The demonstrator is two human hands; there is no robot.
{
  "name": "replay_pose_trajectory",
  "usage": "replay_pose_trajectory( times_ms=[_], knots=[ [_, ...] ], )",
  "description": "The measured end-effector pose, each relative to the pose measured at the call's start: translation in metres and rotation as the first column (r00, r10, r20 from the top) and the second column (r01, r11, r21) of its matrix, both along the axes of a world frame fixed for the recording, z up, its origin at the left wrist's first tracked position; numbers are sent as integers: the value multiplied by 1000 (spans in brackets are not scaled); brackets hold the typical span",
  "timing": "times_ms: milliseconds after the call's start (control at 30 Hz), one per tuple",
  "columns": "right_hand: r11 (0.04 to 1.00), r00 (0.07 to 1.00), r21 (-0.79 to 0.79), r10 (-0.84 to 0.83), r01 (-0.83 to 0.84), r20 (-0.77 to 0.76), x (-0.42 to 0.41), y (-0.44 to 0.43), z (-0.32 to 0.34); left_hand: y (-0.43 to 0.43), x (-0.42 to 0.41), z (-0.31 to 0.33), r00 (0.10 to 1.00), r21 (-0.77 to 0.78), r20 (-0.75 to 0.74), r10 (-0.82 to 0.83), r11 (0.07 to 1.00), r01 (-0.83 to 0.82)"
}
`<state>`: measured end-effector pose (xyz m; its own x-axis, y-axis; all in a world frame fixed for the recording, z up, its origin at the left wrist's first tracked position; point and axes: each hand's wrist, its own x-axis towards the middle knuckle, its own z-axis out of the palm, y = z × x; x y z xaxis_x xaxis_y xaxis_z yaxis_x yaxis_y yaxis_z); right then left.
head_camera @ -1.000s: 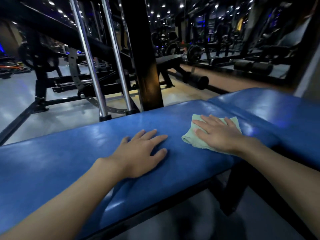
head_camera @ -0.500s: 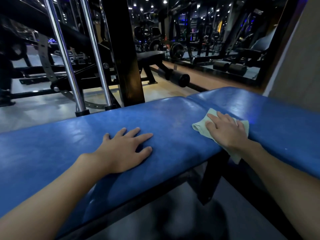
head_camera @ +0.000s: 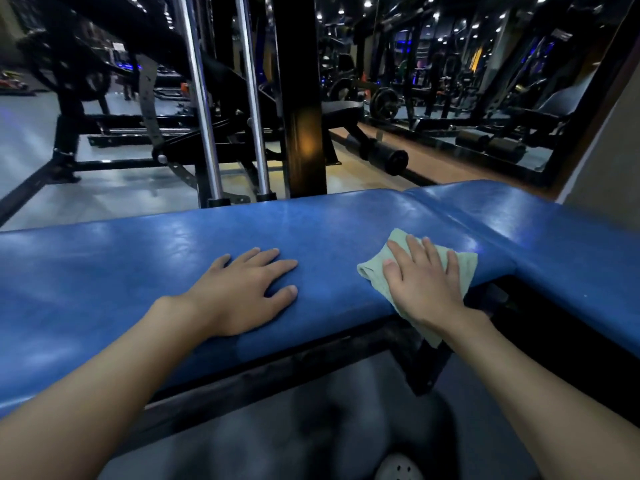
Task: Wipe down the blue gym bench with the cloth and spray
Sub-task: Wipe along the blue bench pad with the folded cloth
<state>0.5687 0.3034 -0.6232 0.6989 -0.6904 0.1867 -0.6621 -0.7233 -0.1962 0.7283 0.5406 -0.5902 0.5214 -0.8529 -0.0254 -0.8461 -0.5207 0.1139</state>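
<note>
A long blue vinyl-padded gym bench (head_camera: pixel 329 230) is seen stretching across the head view, with a second blue pad (head_camera: pixel 554 244) set at an angle just beside its right end. A crumpled pale green cloth (head_camera: pixel 464 268) is pressed flat against the bench's right end by the right hand (head_camera: pixel 422 289), its fingers straight and spread. One corner of the cloth is draped over the near edge. The left hand (head_camera: pixel 242 292) is laid palm-down on the padding, apart from the cloth, with fingers relaxed and nothing held. The space behind the bench is crowded by two chrome guide rods (head_camera: pixel 201 116) and a thick black steel column (head_camera: pixel 301 98). Black foam roller pads (head_camera: pixel 388 157) and a round weight plate (head_camera: pixel 384 103) are seen beyond. A black metal frame (head_camera: pixel 277 372) is visible beneath the padding.
</note>
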Motion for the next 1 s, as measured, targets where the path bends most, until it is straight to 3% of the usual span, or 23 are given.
replay_pose_trajectory(
  times_ms=[600, 767, 1000],
  knots=[
    [913, 920, -121, 382, -390, -85, 74, 193, 4, 184, 23, -5, 970, -55, 84, 230, 973, -226],
    [836, 857, -187, 500, -515, -126, 98, 255, 5, 253, 33, -9, 938, -99, 89, 336, 940, -328],
    [694, 709, -146, 680, -705, -186, 139, 353, 12, 365, 41, -11, 871, -89, 161, 464, 886, -455]
  ],
)
